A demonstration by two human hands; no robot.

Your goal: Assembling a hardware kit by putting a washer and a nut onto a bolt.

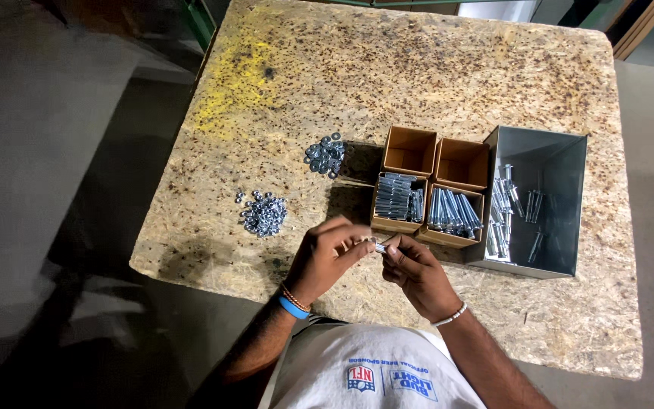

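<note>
My left hand (325, 256) and my right hand (415, 271) meet above the near edge of a chipboard table (418, 83). Between their fingertips they pinch a small silver bolt (379, 246). Both hands have their fingers closed on it. A blue band and a bead bracelet sit on my left wrist, a pale bracelet on my right. Just beyond the hands stand small cardboard boxes (410, 150); the two near ones hold bolts (399, 197), the two far ones look bare inside.
A grey metal bin (562, 155) with several loose bolts stands right of the boxes. One pile of nuts (263, 213) lies left of my hands, and a pile of washers (326, 154) farther back. Yellow paint marks the table's far left.
</note>
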